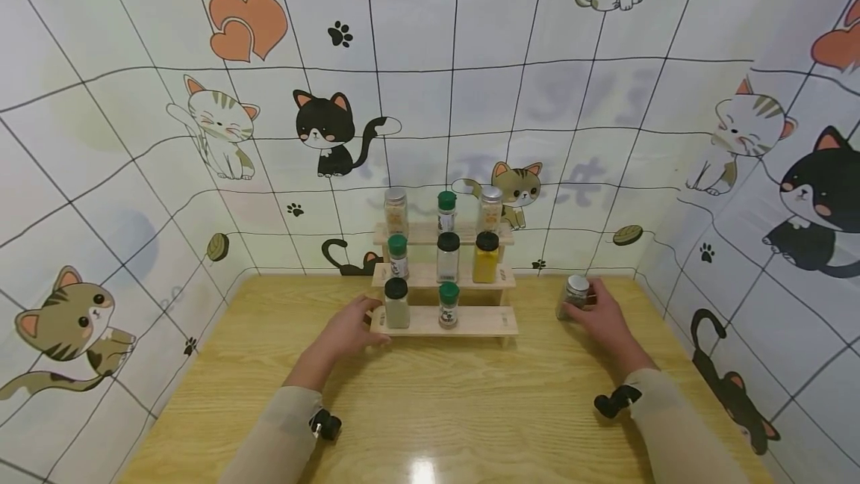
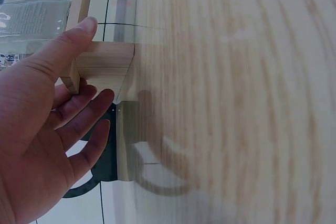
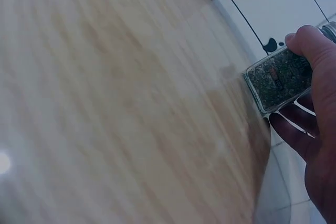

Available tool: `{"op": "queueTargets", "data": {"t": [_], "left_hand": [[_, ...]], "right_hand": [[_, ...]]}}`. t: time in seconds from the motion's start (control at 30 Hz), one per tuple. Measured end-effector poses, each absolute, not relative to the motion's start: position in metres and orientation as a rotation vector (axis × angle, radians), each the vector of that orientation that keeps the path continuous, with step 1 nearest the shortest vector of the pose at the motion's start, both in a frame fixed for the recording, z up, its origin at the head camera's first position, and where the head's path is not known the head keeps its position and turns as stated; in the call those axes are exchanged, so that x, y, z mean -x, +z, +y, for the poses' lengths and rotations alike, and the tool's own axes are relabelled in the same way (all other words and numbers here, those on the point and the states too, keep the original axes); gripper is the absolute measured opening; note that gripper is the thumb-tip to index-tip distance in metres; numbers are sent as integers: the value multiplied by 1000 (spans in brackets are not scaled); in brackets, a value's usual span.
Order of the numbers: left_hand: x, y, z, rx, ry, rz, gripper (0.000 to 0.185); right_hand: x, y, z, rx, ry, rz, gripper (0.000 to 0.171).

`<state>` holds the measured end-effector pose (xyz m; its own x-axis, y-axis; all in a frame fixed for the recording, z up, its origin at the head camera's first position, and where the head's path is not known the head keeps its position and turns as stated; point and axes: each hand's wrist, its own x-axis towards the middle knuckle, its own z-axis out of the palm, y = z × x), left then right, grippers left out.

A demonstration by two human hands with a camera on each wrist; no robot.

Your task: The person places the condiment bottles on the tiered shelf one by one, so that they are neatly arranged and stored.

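Spice jar (image 1: 574, 296) with the silver cap sits on the worktop (image 1: 430, 394), off to the right of the stepped wooden rack (image 1: 445, 322) and well apart from it. Your right hand (image 1: 605, 320) is wrapped round it: in the right wrist view the thumb lies over the glass near the cap and the fingers (image 3: 294, 129) curl behind the jar (image 3: 278, 80), so you are grasping it. The jar stands nearly upright, its long axis leaning a little, base on the wood.

Your left hand (image 1: 349, 331) is at the rack's left end. In the left wrist view the thumb rests along the top of the bottom step's end block (image 2: 105, 64) and the fingers (image 2: 79, 114) lie loosely extended beside and below it, clasping nothing.

The rack lies to the left of the jar, from your right hand. Its bottom step carries two jars toward its left and middle, and the right part of that step shows bare wood, the part nearest the right hand.
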<state>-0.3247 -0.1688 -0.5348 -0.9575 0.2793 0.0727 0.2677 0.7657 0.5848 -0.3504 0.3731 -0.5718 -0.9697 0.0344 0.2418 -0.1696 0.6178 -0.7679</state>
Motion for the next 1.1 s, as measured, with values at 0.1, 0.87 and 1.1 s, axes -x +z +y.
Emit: {"op": "queueTargets", "data": {"t": [0.1, 0.87, 1.1], "left_hand": [[324, -535, -169, -464, 983, 2929, 74], [329, -538, -171, -443, 973, 2918, 78], [325, -535, -170, -434, 990, 2909, 78]], "right_hand": [[346, -572, 364, -193, 1239, -2611, 65], [307, -520, 283, -519, 1262, -2485, 60], [308, -508, 254, -505, 1292, -2549, 65]]}}
